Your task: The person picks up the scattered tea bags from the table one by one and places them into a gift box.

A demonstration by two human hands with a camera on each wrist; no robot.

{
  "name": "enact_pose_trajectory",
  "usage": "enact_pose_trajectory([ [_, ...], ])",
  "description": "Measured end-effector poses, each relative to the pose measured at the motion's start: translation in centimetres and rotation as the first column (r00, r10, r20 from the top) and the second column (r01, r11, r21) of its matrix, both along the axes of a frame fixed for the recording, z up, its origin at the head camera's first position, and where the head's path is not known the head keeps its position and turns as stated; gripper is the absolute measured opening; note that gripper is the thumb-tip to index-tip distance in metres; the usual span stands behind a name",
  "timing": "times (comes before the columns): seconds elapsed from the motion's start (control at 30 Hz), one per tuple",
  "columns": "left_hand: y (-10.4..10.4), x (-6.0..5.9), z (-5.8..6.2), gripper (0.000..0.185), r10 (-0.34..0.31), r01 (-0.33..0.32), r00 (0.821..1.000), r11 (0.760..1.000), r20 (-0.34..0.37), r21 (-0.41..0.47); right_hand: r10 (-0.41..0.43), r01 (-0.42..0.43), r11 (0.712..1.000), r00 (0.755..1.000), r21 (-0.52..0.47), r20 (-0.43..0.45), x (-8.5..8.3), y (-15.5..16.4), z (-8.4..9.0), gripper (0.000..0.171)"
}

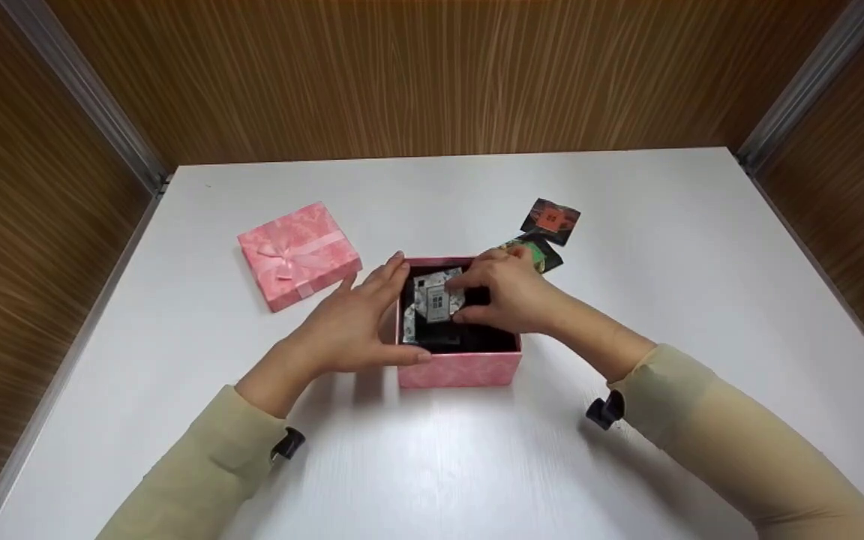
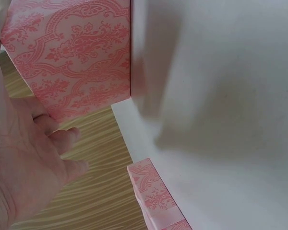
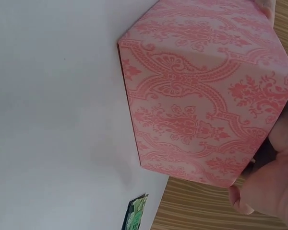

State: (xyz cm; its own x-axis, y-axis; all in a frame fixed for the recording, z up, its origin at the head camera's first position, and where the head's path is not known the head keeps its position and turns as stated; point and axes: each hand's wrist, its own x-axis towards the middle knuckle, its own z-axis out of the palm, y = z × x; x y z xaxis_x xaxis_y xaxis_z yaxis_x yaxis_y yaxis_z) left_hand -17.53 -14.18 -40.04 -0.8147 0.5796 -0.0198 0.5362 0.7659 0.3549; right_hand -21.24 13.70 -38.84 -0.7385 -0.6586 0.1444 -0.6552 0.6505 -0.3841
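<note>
An uncovered pink patterned box (image 1: 460,370) with a dark inside stands mid-table, with several small square packets in it. My left hand (image 1: 351,328) rests on the box's left side, fingers extended to the far corner and thumb along the near rim. Over the right rim reaches my right hand (image 1: 516,294), its thumb and forefinger pinching the right edge of a grey-and-white packet (image 1: 438,303) inside. In the right wrist view the box wall (image 3: 182,120) hides those fingertips. The left wrist view shows the left hand (image 2: 26,153) against the box (image 2: 77,57).
The pink lid (image 1: 301,255) with a ribbon bow lies on the white table (image 1: 432,457), left of the box. Behind the right hand lie a black-and-green packet (image 1: 548,256) and a black-and-red packet (image 1: 550,219). A wood-grain panel (image 1: 432,82) closes off the back.
</note>
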Motion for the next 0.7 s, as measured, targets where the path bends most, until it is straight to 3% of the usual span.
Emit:
enact_pose_trajectory([
  [0.27,0.0,0.0,-0.2,0.133,0.005,-0.005,1.000,1.000,0.011,0.000,-0.001,0.005,0.981,1.000,0.194,-0.023,0.3,-1.3,0.2,0.047],
  [0.53,0.0,0.0,-0.1,0.132,0.006,-0.006,1.000,1.000,0.008,-0.002,0.006,0.020,0.971,0.994,0.240,-0.106,0.4,-2.0,-0.2,0.046],
  [0.7,0.0,0.0,-0.1,0.132,0.006,-0.006,1.000,1.000,0.010,0.004,0.012,0.016,0.967,0.994,0.252,-0.111,0.4,-2.0,-0.3,0.047],
])
